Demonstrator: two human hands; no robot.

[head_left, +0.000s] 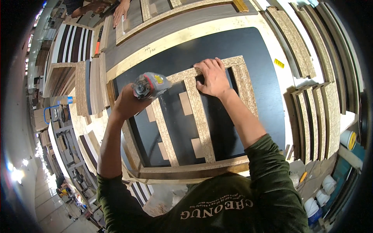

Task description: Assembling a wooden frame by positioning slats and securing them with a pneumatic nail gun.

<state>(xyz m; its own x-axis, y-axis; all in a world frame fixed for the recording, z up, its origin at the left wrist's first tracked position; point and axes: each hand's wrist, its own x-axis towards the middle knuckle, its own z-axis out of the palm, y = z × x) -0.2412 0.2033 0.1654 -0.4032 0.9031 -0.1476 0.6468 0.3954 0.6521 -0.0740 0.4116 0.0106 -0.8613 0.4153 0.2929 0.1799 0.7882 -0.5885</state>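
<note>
My left hand (129, 100) is closed around a grey-and-red power tool (152, 84) with a yellow label; its exact kind does not show. The tool is over the far left part of a particleboard frame (246, 83), hiding that corner. Across the frame's far rail lies my right hand (214, 77), fingers spread over it, near the end of an upright slat (199, 116). The frame rests on a black panel (264, 70). Small tan blocks, such as this wood block (197, 148), sit against the slats.
Beyond a pale wooden board (132, 58), another frame (175, 11) lies on a grey panel, with another person's hand (121, 11) on it. Stacked particleboard strips (322, 120) stand at the right, near a yellow piece (278, 63). Dark and white strips (74, 42) are piled at the left.
</note>
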